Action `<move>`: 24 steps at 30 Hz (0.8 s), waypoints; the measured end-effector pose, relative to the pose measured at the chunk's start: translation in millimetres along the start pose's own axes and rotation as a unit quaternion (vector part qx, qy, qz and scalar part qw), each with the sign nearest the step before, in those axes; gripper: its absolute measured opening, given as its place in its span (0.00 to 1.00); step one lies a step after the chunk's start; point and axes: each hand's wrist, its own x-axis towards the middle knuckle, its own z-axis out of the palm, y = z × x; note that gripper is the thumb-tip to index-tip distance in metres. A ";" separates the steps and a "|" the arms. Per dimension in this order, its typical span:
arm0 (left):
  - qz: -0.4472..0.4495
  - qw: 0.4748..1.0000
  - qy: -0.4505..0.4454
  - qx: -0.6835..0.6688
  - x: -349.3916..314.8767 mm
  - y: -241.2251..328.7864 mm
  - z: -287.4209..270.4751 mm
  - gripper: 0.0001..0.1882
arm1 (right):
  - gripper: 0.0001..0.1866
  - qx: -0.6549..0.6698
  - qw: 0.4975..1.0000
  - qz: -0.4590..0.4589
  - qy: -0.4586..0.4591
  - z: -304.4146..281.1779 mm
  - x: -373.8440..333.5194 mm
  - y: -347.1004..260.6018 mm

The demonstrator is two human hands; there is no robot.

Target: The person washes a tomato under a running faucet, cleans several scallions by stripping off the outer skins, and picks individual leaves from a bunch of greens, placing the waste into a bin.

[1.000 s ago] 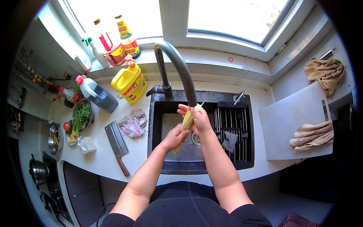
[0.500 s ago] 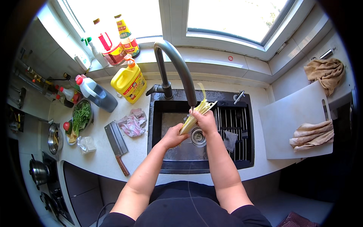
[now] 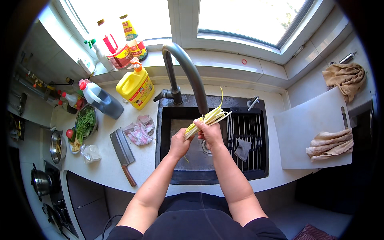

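Observation:
Over the black sink (image 3: 170, 177), both hands hold a bunch of yellow chives (image 3: 217, 115), thin pale-yellow stalks slanting up to the right. My left hand (image 3: 179, 143) is closed round their lower left end. Higher up, my right hand (image 3: 210, 133) grips the bunch with its thumb on top. The dark faucet (image 3: 195, 82) ends just above the stalks, and one long strand sticks up beside it. A loose bit hangs below the left hand. Partly hidden behind my right hand is the round drain (image 3: 206, 149).
A cleaver (image 3: 122, 146) and a crumpled pink-white cloth (image 3: 139, 130) lie left of the sink. Behind stands a yellow jug (image 3: 136, 87). A metal rack (image 3: 256, 140) with a grey cloth (image 3: 242, 149) spans the sink's right side. Further right is a white cutting board (image 3: 294, 132).
The bunch and my hands have shifted slightly left and lower. The stalks now lean further over to the right, and the right hand has turned, its thumb now across the top.

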 end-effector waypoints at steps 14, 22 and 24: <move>-0.002 0.969 0.243 -0.042 80.1 -32.2 -54.8 0.14 | 0.08 0.001 0.994 -0.055 0.098 7.3 5.0 15.3; 0.001 0.971 0.235 -0.033 85.0 -31.1 -52.9 0.13 | 0.08 0.011 0.992 -0.058 0.115 5.6 7.5 12.2; 0.006 0.972 0.229 -0.047 80.6 -31.0 -53.1 0.14 | 0.08 0.010 0.992 -0.049 0.119 6.6 6.4 11.7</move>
